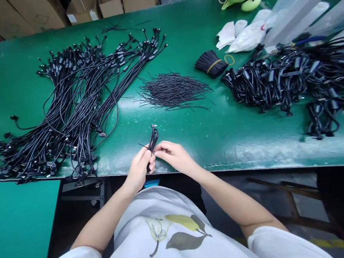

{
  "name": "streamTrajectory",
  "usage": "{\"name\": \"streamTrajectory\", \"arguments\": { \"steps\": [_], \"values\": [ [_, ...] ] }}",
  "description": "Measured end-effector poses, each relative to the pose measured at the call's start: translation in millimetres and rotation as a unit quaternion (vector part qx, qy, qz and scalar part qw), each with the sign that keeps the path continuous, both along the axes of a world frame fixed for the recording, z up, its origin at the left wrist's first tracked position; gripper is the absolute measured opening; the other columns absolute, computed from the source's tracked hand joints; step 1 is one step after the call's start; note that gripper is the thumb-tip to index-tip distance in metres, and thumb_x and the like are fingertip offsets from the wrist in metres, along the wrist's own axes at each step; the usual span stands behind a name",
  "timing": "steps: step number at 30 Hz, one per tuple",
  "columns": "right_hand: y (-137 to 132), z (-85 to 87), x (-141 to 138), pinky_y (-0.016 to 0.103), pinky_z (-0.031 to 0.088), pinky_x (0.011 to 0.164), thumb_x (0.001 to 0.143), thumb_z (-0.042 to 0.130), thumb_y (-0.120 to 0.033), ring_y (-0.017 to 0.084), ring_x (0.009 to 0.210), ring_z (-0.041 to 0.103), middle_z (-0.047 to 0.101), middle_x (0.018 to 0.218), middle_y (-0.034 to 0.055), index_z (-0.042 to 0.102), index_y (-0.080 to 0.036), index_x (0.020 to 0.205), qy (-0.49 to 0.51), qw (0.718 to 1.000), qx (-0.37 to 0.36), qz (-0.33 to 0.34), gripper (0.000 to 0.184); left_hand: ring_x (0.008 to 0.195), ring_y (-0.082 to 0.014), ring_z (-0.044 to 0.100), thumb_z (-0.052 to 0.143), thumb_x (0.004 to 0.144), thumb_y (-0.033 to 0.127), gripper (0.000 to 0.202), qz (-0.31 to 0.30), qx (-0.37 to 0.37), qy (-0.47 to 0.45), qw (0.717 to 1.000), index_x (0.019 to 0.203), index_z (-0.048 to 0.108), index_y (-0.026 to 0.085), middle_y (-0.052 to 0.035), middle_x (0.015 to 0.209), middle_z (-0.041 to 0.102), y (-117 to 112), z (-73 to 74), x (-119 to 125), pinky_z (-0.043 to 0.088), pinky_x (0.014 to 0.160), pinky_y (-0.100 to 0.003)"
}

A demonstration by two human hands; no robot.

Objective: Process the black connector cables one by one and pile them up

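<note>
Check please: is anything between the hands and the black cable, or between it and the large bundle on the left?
Nothing visible: the left hand and right hand touch the black cable directly, and only green bench lies before the large cable bundle.

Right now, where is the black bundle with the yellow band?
In the head view, the banded bundle lies on the green workbench, right of the loose short black wires, near white plastic bags.

Left hand (138,169) and right hand (176,156) pinch a black cable (152,142) over a green workbench (225,138).
</note>
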State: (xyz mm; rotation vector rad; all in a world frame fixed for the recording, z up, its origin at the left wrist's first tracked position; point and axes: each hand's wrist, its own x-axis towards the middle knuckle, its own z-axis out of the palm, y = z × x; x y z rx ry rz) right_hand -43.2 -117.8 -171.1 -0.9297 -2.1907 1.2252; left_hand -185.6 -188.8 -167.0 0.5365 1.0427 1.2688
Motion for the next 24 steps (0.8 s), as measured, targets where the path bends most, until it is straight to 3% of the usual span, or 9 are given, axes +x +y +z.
{"name": "streamTrajectory", "arguments": {
  "steps": [2,4,7,9,12,15,17,24],
  "values": [
    [-9,2.7,1,0.023,0.042,0.065,0.093,0.052,-0.021,0.011,0.07,0.055,0.062,0.083,0.0023,0.064,-0.016,0.092,-0.023,0.996,0.081,-0.003,0.013,0.048,-0.0058,0.037,0.058,0.088,0.048,0.044,0.006,0.032,0.083,0.996,0.117,0.059,0.015,0.0054,0.065,0.045,-1,-5.4,-2,0.032,0.043,-0.018],
    [-11,10.1,3,0.025,0.041,0.066,0.095,0.047,-0.019,0.013,0.072,0.054,0.061,0.082,0.0044,0.064,-0.015,0.093,-0.077,0.968,0.236,0.015,0.018,0.054,-0.0081,0.047,0.05,0.093,0.042,0.036,0.017,0.074,0.231,0.97,0.116,0.063,0.017,0.0012,0.072,0.056,-2,-10.7,-5,0.043,0.053,-0.021],
    [-9,21.3,4,0.03,0.039,0.068,0.096,0.039,-0.012,0.017,0.076,0.053,0.063,0.084,0.0089,0.064,-0.013,0.091,-0.126,0.864,0.478,0.093,0.026,0.09,-0.0165,0.064,0.044,0.094,0.027,0.034,-0.004,0.133,0.428,0.894,0.121,0.064,0.02,-0.0064,0.106,0.069,-5,-14.2,-7,0.051,0.086,-0.031],
    [-4,26.4,2,0.031,0.041,0.072,0.095,0.036,-0.008,0.019,0.085,0.054,0.064,0.098,0.0125,0.064,-0.011,0.091,-0.108,0.808,0.556,0.161,0.029,0.107,-0.0202,0.063,0.04,0.093,0.022,0.04,-0.034,0.139,0.471,0.871,0.127,0.061,0.021,-0.007,0.119,0.068,-10,-12.9,-8,0.048,0.096,-0.035],
    [3,32.7,-3,0.031,0.043,0.075,0.096,0.034,-0.009,0.019,0.09,0.054,0.062,0.108,0.0139,0.063,-0.01,0.091,-0.1,0.791,0.558,0.23,0.03,0.103,-0.0217,0.066,0.037,0.093,0.022,0.049,-0.067,0.107,0.485,0.866,0.142,0.046,0.018,-0.0083,0.115,0.07,-18,-9.1,-9,0.05,0.092,-0.035],
    [9,38.8,-6,0.031,0.042,0.068,0.095,0.032,-0.008,0.018,0.077,0.052,0.061,0.096,0.0119,0.062,-0.009,0.099,-0.138,0.778,0.545,0.279,0.03,0.094,-0.0226,0.069,0.038,0.093,0.023,0.067,-0.09,0.064,0.512,0.852,0.154,0.012,0.014,-0.0078,0.106,0.072,-24,-7.2,-10,0.052,0.085,-0.036],
    [10,41.4,-7,0.032,0.04,0.064,0.093,0.033,-0.005,0.018,0.071,0.049,0.059,0.09,0.0108,0.061,-0.008,0.105,-0.165,0.761,0.552,0.299,0.03,0.091,-0.0235,0.069,0.038,0.093,0.024,0.073,-0.109,0.043,0.536,0.836,0.155,0.0,0.014,-0.0077,0.104,0.072,-27,-7.4,-11,0.052,0.081,-0.036],
    [-5,38.5,1,0.035,0.029,0.055,0.087,0.036,-0.002,0.02,0.063,0.044,0.048,0.068,0.007,0.064,-0.012,0.083,-0.236,0.645,0.631,0.36,0.03,0.091,-0.0247,0.07,0.038,0.094,0.026,0.07,-0.21,0.057,0.593,0.775,0.154,0.005,0.015,-0.0094,0.107,0.072,-32,-14.5,-5,0.051,0.078,-0.035]
  ]
}}
